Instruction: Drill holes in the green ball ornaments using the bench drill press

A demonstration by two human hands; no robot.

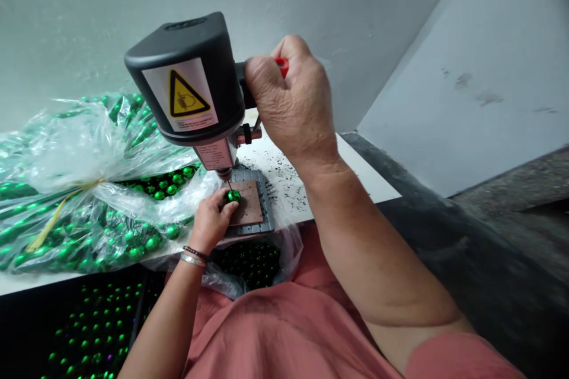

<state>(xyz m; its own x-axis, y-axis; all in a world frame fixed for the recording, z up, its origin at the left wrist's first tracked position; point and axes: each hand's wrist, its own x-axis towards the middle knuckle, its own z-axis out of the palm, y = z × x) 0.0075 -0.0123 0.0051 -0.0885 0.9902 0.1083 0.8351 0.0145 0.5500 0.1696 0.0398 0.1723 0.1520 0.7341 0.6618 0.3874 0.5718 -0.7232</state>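
Observation:
A shiny green ball (233, 196) is pinched by my left hand (212, 216) on the brown pad of the machine's base (267, 213). Right above the ball stands the thin bit of a black-capped bench drill press (186, 80); whether the tip is inside the ball I cannot tell. My right hand (296, 95) is wrapped round the red-ended lever (283, 66) at the machine's right side. A warning label (182, 95) with a yellow triangle faces me on the cap.
Clear plastic bags (75, 154) full of green balls lie at left, one tied with a yellow strip (57, 219). Another open bag of balls (249, 263) hangs below the base. A dark tray of balls (89, 331) stands lower left. Dark shavings (284, 169) dot the white table (364, 180).

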